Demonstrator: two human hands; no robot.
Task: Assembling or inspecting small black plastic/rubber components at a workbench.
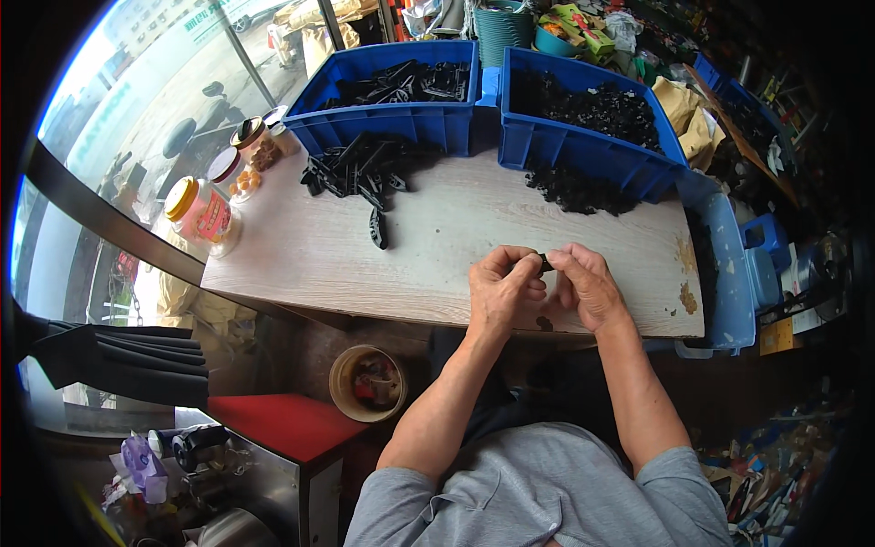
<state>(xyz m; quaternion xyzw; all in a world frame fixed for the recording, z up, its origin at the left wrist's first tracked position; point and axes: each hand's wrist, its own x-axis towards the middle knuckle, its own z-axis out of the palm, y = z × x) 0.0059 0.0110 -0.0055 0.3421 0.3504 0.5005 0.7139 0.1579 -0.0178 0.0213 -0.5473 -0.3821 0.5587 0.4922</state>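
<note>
Above the front edge of the table, my left hand (504,290) and my right hand (586,284) meet, fingers pinched on a small black part (545,263). Fingertips cover most of that part, so its exact kind does not show. Past my hands to the left lies a pile of long black plastic pieces (355,166), with one piece (377,230) lying apart toward me. A heap of small black parts (579,190) rests on the right, against a blue bin.
Two blue bins, one of long black pieces (387,128), one of small black parts (592,159), stand at the table's (365,283) back. Jars (205,219) line the left edge. A bucket (339,387) sits below; a light-blue container (729,301) is at the right.
</note>
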